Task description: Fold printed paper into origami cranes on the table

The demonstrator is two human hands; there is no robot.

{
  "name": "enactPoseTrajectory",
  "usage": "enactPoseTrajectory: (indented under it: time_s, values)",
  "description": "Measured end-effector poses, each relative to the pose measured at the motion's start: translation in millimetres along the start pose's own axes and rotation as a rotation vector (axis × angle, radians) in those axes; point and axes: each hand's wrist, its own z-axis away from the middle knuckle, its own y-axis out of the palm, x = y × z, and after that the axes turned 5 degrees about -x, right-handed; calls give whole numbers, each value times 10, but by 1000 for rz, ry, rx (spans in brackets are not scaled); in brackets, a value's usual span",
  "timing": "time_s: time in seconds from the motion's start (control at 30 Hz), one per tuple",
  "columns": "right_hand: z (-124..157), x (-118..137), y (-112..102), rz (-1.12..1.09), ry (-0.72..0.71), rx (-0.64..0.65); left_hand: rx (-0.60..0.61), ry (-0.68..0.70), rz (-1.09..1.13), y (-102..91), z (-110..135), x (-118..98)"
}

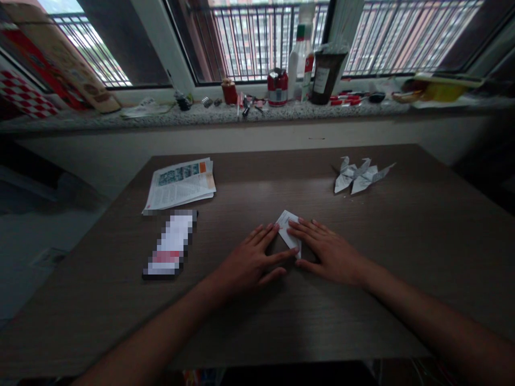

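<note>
A small folded piece of paper (286, 220) lies flat on the brown table, its upper corner pointing away from me. My left hand (255, 258) rests at the paper's left side, fingers spread, with the index fingertip on its lower part. From the right, my right hand (328, 252) lies over the paper's right part with its fingers stretched out and hides that side. Its thumb touches near the lower tip. Two folded paper cranes (358, 176) stand together at the back right of the table.
Printed paper sheets (183, 185) lie at the back left, with a phone (171, 244), its screen blurred, in front of them. Along the window sill (161, 122) stand a red can (277, 88), a clear bottle (295, 64), a dark cup (325, 72) and several small items.
</note>
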Motion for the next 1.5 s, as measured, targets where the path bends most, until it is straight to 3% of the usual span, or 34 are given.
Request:
enactPoseTrajectory:
  time_s: [0.2, 0.53, 0.8, 1.13, 1.5]
  values:
    - [22, -3, 10, -3, -41, -7, -31, -1, 22, 40, 12, -77]
    - [15, -36, 40, 19, -48, -36, 27, 80, 68, -30, 7, -66]
    - [-25, -111, 108, 114, 67, -73, 6, 98, 44, -40, -11, -58]
    - [-34, -139, 108, 90, 78, -82, 49, 76, 20, -106, -42, -47]
    - [-313, -217, 29, -40, 168, -238, -13, 54, 9, -153, -146, 28]
